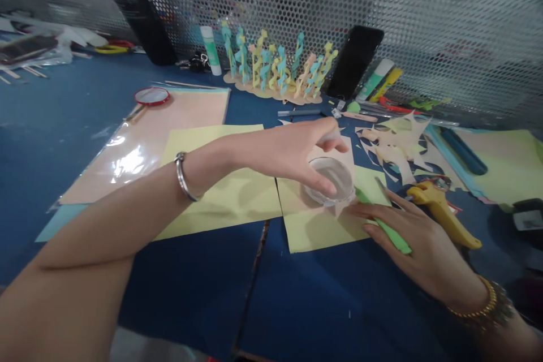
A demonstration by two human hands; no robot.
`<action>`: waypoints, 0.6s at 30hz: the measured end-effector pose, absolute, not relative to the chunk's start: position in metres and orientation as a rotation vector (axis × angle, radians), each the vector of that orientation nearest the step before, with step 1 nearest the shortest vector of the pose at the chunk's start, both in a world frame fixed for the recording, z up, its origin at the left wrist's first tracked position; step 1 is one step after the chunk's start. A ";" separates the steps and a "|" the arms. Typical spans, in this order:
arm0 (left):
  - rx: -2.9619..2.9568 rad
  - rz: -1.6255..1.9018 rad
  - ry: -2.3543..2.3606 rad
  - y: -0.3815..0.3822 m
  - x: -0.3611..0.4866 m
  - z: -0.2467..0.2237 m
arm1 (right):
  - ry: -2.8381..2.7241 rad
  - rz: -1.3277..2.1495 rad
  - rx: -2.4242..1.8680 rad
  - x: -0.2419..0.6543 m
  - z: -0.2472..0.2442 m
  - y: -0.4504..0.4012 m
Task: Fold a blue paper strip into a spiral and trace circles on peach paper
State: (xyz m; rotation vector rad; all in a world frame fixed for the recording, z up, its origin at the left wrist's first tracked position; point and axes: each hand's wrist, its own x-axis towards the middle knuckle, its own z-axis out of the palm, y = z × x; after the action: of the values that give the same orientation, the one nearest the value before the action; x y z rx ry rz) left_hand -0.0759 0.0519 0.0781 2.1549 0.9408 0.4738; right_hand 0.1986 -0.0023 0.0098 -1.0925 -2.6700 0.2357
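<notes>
A round clear dish (331, 180) sits on a pale pink paper piece (345, 154), with yellow sheets under it. Over the dish arches my left hand (292, 150), thumb and fingers apart. Its thumb crosses the near rim; whether it touches the dish I cannot tell. My right hand (424, 243) is closed around a slim green craft knife (392, 235), whose front end points at the dish's right side. A thin grey piece (382, 191) shows beside the index finger; its kind is unclear. Cut paper scraps (394, 147) lie beyond the right hand.
A yellow glue gun (445, 212) lies beside my right hand. Behind stand a paper model with twisted stalks (278, 70), a glue stick (211, 51) and a phone (355, 62). At left, a red-rimmed round mirror (151, 96) rests on a plastic-wrapped paper pack (127, 153).
</notes>
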 end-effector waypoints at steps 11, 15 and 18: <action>2.259 0.368 0.838 0.054 -0.074 0.071 | -2.674 0.147 -1.074 0.201 0.007 -0.002; 2.265 0.391 0.828 0.055 -0.073 0.070 | -2.682 0.153 -1.077 0.200 0.008 -0.002; 2.267 0.406 0.817 0.054 -0.072 0.071 | -2.696 0.176 -1.085 0.198 0.007 -0.002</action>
State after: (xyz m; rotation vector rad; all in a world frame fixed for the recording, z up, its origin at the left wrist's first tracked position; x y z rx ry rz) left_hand -0.0724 0.0540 0.0709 2.2670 0.8171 0.4061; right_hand 0.1984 -0.0016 0.0072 -1.0852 -2.6957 0.1762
